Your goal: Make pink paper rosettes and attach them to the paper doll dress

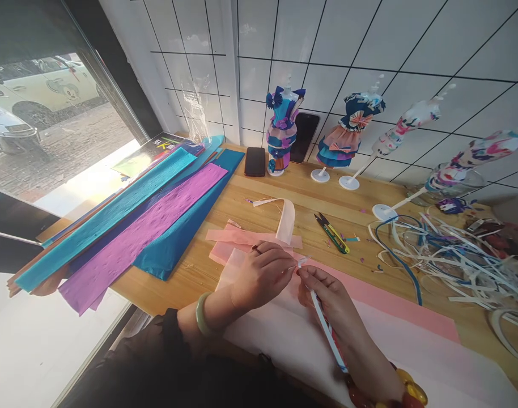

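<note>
My left hand [265, 272], with a ring and a pale green bangle at the wrist, meets my right hand over the pink paper. Its fingers are pressed together at the end of a white strip; what they pinch is too small to make out. My right hand [329, 292] is closed round a narrow white strip [327, 328] that hangs down along the palm, with some red beside it. Beneath both hands lie light pink sheets [412, 334]. A curled pale strip [287, 218] stands on the pink pieces [225, 237] just beyond my left hand.
Green-yellow snips [333, 233] lie beyond my right hand. Coloured paper rolls [144, 243] cover the left side. Small dressed mannequins [282, 133] and a black phone [255, 161] line the tiled wall. Tangled white strips [450, 255] are heaped at right.
</note>
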Demonstrator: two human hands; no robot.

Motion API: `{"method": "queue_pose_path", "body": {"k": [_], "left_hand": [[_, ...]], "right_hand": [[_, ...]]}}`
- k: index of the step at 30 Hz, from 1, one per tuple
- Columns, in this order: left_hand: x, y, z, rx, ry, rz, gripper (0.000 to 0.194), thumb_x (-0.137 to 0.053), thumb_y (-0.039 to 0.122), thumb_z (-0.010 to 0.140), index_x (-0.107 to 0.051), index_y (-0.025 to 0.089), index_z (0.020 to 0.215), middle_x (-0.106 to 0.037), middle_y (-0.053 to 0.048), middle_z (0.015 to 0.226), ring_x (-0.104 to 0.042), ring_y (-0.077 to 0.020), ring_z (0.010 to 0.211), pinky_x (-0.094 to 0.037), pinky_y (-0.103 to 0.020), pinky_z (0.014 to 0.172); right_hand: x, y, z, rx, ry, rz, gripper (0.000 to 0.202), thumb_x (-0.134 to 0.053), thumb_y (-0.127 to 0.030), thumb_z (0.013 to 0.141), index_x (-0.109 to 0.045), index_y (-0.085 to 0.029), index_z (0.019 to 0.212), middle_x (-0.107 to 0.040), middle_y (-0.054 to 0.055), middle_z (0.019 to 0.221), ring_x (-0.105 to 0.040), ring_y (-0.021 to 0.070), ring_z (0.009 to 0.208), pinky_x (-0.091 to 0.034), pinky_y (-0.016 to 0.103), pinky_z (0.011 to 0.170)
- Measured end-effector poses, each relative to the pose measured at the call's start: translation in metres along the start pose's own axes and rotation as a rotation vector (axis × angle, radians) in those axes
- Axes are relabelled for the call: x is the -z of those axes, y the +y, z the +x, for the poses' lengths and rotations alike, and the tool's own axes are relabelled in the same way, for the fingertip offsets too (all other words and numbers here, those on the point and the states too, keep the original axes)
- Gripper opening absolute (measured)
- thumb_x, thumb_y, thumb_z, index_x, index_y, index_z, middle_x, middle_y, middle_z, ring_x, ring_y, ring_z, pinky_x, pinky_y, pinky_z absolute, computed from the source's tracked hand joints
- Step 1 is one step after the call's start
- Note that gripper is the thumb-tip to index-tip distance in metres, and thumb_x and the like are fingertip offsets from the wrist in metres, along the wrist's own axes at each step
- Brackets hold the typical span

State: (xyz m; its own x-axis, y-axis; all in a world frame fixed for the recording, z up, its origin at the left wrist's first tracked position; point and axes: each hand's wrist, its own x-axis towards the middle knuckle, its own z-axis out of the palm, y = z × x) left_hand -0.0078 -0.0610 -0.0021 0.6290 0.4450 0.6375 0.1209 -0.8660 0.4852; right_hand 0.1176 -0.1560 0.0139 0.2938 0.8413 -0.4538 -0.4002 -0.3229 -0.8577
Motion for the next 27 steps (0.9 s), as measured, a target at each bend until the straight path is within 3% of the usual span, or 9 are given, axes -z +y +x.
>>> {"method": "queue_pose_path", "body": {"k": [4,8,12,20,27], "left_hand": [[0.002,0.0,-0.001,-0.033,-0.009,0.031,0.012,-0.05,0.011,0.08,-0.059,0.018,0.082,-0.067,-0.002,0.081,-0.057,-0.0145,0.081,-0.041,-0.03,0.074],[0.005,0.0,0.0,-0.091,-0.045,0.12,0.011,-0.05,0.01,0.08,-0.058,0.018,0.082,-0.066,-0.001,0.079,-0.056,-0.0142,0.079,-0.038,-0.031,0.071],[0.006,0.0,0.0,-0.124,-0.046,0.152,0.011,-0.051,0.01,0.079,-0.057,0.018,0.083,-0.066,-0.001,0.079,-0.055,-0.0146,0.081,-0.037,-0.031,0.072],[-0.001,0.004,0.0,0.024,0.049,-0.051,0.01,-0.053,0.01,0.078,-0.059,0.018,0.078,-0.067,-0.002,0.078,-0.059,-0.0141,0.08,-0.043,-0.03,0.074],[-0.006,0.008,0.0,0.096,0.116,-0.212,0.011,-0.056,0.009,0.076,-0.061,0.018,0.079,-0.068,-0.003,0.076,-0.061,-0.0155,0.077,-0.046,-0.031,0.071]], "right_hand": [[-0.002,-0.003,-0.003,-0.037,-0.106,0.107,0.027,-0.067,-0.042,0.068,-0.055,-0.02,0.059,-0.037,-0.007,0.044,-0.03,0.0075,0.04,-0.03,0.023,0.043],[-0.004,-0.007,-0.006,-0.084,-0.126,0.23,0.028,-0.067,-0.036,0.07,-0.05,-0.02,0.056,-0.035,-0.007,0.047,-0.028,0.0062,0.042,-0.029,0.021,0.045],[-0.003,-0.007,-0.005,-0.061,-0.165,0.203,0.031,-0.065,-0.037,0.072,-0.046,-0.021,0.053,-0.032,-0.008,0.044,-0.023,0.0066,0.04,-0.027,0.023,0.043],[-0.001,-0.003,-0.002,-0.014,-0.102,0.047,0.033,-0.068,-0.05,0.064,-0.055,-0.021,0.058,-0.036,-0.007,0.04,-0.031,0.0076,0.036,-0.029,0.024,0.04],[0.006,0.005,0.005,-0.029,-0.1,0.037,0.032,-0.069,-0.047,0.068,-0.056,-0.019,0.059,-0.042,-0.006,0.042,-0.03,0.006,0.039,-0.025,0.022,0.041]]}}
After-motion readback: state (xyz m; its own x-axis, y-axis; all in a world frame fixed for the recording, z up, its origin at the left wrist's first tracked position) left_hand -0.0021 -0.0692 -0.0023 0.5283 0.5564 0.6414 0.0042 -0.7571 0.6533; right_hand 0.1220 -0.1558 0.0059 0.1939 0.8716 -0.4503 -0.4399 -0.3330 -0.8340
